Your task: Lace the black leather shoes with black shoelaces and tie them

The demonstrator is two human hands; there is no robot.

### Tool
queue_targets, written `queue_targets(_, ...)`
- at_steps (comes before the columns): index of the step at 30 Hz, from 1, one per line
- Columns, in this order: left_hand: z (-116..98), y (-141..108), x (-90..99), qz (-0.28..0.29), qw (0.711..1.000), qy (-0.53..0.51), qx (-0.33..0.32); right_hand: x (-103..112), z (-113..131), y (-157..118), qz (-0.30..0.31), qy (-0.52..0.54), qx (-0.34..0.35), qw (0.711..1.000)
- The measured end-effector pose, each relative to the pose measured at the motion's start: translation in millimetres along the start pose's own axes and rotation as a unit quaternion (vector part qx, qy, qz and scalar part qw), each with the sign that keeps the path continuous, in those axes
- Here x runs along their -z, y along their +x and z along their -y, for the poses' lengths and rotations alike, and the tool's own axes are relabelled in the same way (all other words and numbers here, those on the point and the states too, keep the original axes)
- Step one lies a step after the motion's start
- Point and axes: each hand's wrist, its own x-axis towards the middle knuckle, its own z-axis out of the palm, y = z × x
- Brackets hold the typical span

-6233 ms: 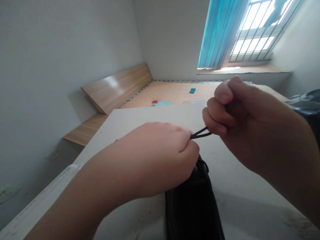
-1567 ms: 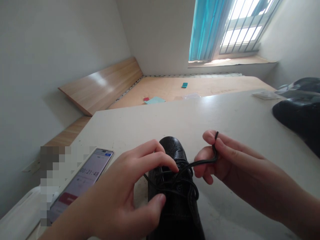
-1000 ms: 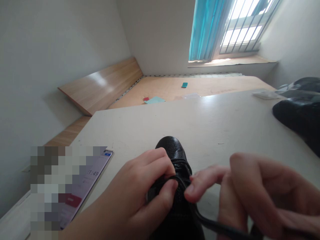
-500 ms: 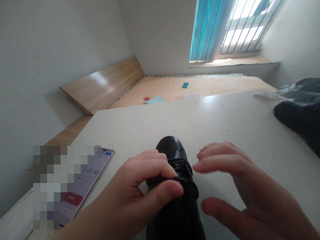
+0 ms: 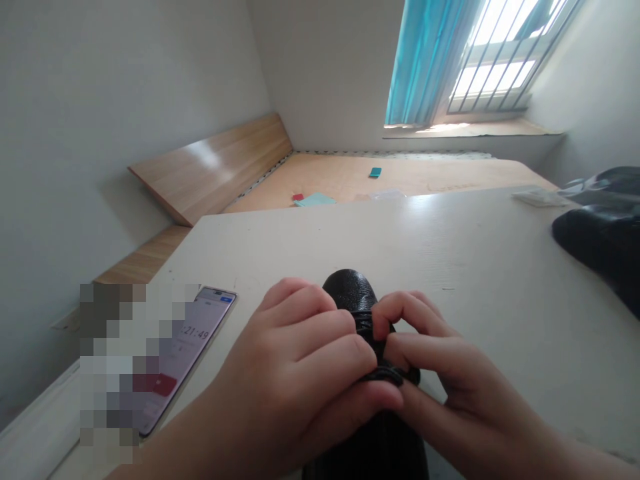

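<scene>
A black leather shoe (image 5: 350,288) stands on the white table, its toe pointing away from me. Black shoelaces (image 5: 384,375) cross its upper. From the left, my left hand (image 5: 305,360) lies over the shoe, its fingers bent and thumb pressed close to the laces. My right hand (image 5: 440,360) is at the shoe's right side, thumb and fingers pinched on the laces by the eyelet edge. The fingertips of both hands nearly meet over the laces. Much of the shoe's middle is hidden beneath my hands.
A phone (image 5: 195,353) showing a timer lies on the table (image 5: 280,247) at the left. Another black shoe (image 5: 600,240) sits at the right edge, near a clear plastic packet (image 5: 540,198). Beyond the table is a wooden bed board (image 5: 425,175) with small coloured items.
My right hand has come in from the right, closing from spread fingers onto the laces. My left hand has shifted right, its fingers now covering more of the shoe.
</scene>
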Motion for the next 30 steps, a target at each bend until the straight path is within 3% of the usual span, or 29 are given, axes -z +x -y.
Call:
queue_targets(5,-3,-1,4.6,-0.013,0.994,0.092,-0.054,6,-2,-2,-0.018,0.104,-0.057,0.993)
queue_targets(9,-4,1,6.0,-0.005,0.995,0.09,-0.046,17,-4,-1,0.046,0.191,-0.1,0.975)
queue_targets(18,-2,-8,-0.5,-0.012,0.998,0.054,-0.014,13,0,1,0.067,0.028,-0.058,0.996)
queue_targets(23,-5,-7,-4.4,-0.011,0.995,0.081,-0.056,4,-1,2,0.015,0.019,-0.044,0.999)
queue_targets(26,-5,-6,-3.5,-0.009,0.992,0.099,-0.072,5,-2,1,0.007,0.073,-0.052,0.996)
queue_targets(30,-6,-4,1.7,-0.018,0.993,0.103,-0.06,13,-9,-5,0.049,0.222,-0.132,0.965)
